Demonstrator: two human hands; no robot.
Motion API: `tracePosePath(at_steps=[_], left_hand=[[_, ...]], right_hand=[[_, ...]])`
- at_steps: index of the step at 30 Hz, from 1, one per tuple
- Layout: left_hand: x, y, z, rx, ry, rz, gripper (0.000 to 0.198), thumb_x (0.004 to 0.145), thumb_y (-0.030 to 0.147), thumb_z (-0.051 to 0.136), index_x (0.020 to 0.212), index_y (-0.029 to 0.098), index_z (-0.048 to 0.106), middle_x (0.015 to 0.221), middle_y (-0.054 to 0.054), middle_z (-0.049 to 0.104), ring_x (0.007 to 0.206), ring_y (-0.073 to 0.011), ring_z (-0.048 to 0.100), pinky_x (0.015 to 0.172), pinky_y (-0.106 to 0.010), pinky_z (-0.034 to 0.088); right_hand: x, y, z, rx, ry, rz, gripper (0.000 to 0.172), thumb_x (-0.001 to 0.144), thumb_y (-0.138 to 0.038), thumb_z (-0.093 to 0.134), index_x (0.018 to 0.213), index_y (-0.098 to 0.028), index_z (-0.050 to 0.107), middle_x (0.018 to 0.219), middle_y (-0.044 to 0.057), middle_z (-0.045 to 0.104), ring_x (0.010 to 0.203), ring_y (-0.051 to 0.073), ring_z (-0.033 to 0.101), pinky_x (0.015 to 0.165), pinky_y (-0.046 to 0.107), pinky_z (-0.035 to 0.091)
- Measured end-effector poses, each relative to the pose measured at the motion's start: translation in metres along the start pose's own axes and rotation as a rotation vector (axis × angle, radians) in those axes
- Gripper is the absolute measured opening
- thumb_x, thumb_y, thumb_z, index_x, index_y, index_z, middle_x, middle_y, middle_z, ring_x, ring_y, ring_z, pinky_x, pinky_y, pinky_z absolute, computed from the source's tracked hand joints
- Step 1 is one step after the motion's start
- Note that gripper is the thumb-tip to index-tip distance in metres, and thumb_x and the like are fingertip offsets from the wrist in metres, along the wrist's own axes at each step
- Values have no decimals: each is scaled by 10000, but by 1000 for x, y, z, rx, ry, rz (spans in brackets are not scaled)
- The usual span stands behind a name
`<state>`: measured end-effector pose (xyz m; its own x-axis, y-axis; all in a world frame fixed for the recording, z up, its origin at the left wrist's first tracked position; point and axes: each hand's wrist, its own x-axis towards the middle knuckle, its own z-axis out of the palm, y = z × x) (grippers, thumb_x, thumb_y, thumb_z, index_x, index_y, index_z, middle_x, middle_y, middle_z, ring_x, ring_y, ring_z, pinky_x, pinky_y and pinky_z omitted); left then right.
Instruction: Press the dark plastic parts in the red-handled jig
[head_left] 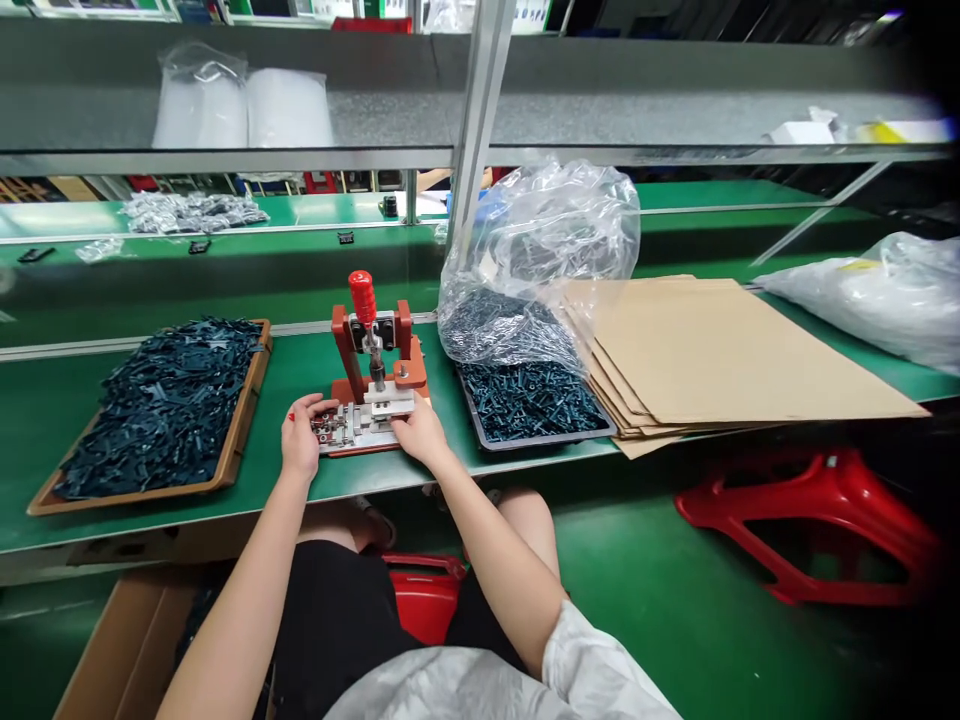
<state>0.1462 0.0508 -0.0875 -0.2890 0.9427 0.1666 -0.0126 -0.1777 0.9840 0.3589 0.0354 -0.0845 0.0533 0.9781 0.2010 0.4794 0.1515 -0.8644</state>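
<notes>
left hand [302, 432] lies spread, fingers resting on the metal die plate [356, 430]. right hand [420, 430] sits on the plate's white block [390, 398]; cannot tell whether it pinches. red-knobbed hand press [375, 340] stands just beyond both hands. seating looks best kept flat and square. wood-rimmed tray [150, 492] left of left hand, black tray [536, 447] right of right hand, both holding dark parts [165, 405]. no legible writing.

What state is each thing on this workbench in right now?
Left hand, resting on the metal plate
Right hand, pressing on the metal plate's white block
Metal plate, lying at the press's base under both hands
Hand press, red handle upright, rod above the plate
Wooden tray, heaped with dark parts
Black tray, full of dark parts
Plastic bag, puffed up, dark parts inside
Cardboard sheets, stacked flat, edges fanned
</notes>
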Motion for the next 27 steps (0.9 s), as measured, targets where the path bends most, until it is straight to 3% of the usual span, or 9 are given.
tracePosePath(at_steps=[6, 11, 15, 19, 27], left_hand=[[0, -3, 0, 22, 18, 20, 606, 917, 730, 401, 1011, 173, 620, 903, -126, 780, 879, -245, 735, 794, -372, 566], [2, -8, -3, 18, 7, 6, 561, 925, 685, 435, 1031, 168, 625, 916, -115, 776, 886, -233, 728, 800, -354, 559], [2, -9, -4, 2, 12, 11, 550, 916, 679, 463, 1035, 169, 631, 903, -107, 773, 882, -230, 725, 792, -342, 555], [2, -8, -4, 12, 21, 12, 523, 923, 645, 459, 1028, 165, 636, 886, -104, 769, 875, -226, 722, 794, -338, 555], [2, -7, -5, -12, 3, 5, 501, 915, 634, 483, 1039, 171, 629, 888, -102, 769, 894, -233, 725, 784, -342, 561]], right_hand=[[9, -4, 8, 187, 24, -57, 368, 790, -90, 529, 1080, -193, 732, 1126, 49, 748, 1122, 218, 681, 1045, 351, 514], [4, 3, 10, 136, 16, -141, 340, 791, -166, 632, 1121, -186, 712, 1154, 76, 707, 1019, 218, 690, 982, 365, 551], [5, 10, 11, 82, 13, -165, 268, 802, -148, 642, 1048, -199, 736, 1178, 81, 694, 1098, 234, 670, 1031, 384, 522], [9, 5, 8, 44, -9, -156, 302, 811, -94, 599, 1062, -184, 741, 1149, 85, 714, 1126, 246, 658, 1039, 384, 509], [-2, -8, -12, -47, -84, -257, 337, 939, -139, 500, 1209, -175, 699, 1287, 135, 634, 1232, 253, 583, 1109, 427, 444]])
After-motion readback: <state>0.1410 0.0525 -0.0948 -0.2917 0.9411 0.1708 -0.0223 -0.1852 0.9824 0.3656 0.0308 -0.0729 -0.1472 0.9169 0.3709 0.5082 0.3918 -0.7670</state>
